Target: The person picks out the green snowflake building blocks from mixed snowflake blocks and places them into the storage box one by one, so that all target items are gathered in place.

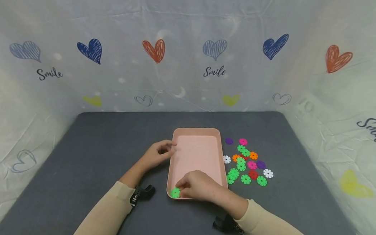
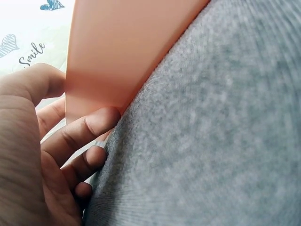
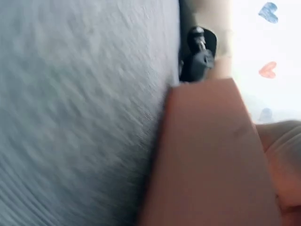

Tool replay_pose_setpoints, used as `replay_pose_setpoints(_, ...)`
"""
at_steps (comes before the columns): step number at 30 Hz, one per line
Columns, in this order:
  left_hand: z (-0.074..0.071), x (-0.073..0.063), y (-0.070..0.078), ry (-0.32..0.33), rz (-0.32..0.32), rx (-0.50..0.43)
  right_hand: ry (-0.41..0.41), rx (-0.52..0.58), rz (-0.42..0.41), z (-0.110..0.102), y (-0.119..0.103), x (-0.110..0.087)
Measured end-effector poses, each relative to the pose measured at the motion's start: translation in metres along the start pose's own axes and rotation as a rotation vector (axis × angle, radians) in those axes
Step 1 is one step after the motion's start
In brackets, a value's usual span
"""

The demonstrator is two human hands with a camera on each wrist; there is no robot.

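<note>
A shallow pink tray [image 1: 199, 147] lies on the dark grey tabletop. My left hand [image 1: 156, 153] holds the tray's left rim, with bent fingers against its outer wall [image 2: 113, 52] in the left wrist view. Inside the tray's near left corner, my right hand [image 1: 200, 186] pinches a green notched plastic disc [image 1: 175, 193]. The right fingertips partly cover this disc. In the right wrist view, the tray wall [image 3: 211, 150] hides most of the right hand [image 3: 287, 160].
Right of the tray lie several loose notched discs, among them green [image 1: 261, 181], white [image 1: 268, 173], red [image 1: 253, 174], orange [image 1: 253, 155], pink [image 1: 243, 141] and purple [image 1: 229, 141] ones. Some overlap. A printed curtain [image 1: 187, 24] surrounds the table [image 1: 119, 131].
</note>
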State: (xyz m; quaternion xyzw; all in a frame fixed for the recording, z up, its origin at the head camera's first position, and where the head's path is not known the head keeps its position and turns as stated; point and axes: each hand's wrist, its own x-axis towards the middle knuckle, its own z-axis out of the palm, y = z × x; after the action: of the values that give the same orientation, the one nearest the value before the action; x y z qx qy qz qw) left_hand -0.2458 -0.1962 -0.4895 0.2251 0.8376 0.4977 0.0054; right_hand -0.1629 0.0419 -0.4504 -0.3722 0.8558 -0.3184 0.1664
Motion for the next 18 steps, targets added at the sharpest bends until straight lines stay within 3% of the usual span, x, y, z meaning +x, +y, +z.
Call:
replay_pose_setpoints(7,0.001,-0.001,-0.008,0.036,0.027,-0.026,-0.050,0.042,0.000,-0.043,-0.006,-0.018)
replay_pose_setpoints(12,0.001,-0.002,-0.008,0.053,0.011,-0.028,0.138,0.003,0.069,-0.098,0.016,-0.037)
replay_pose_setpoints(18,0.001,-0.002,-0.006,0.067,-0.026,-0.008,0.360,-0.041,0.318,-0.146,0.067,-0.061)
